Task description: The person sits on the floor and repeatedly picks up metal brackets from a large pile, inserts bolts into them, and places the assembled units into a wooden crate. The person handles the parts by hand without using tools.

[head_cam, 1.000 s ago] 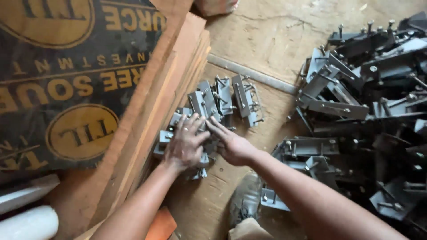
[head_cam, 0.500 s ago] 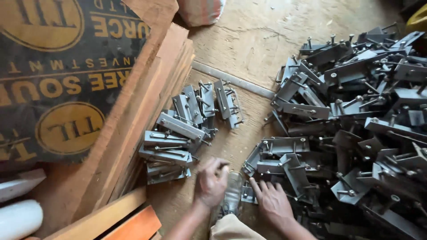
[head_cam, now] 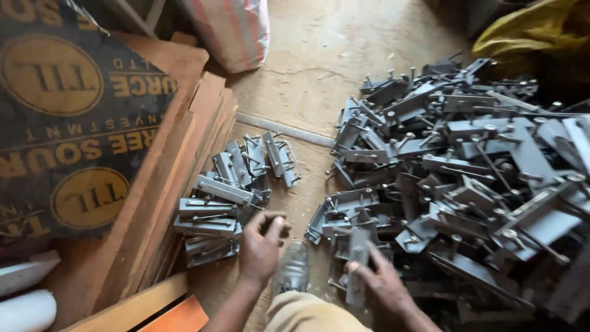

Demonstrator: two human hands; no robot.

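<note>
1. Fingers of the left hand curled loosely, holding nothing, just beside the stacked brackets on the floor.
2. Right hand gripped one grey metal bracket at the pile; its lower end was hidden.
3. Pile's right part was cut off.

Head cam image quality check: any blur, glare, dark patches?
Head view: soft overall, slight motion smear on the right hand at the big bracket pile; left hand by the small bracket stack reads a little clearer. Light is warm and dim, with no hard glare. The right and bottom-right edges fall into shadow; the wide lens bends the boards.
</note>
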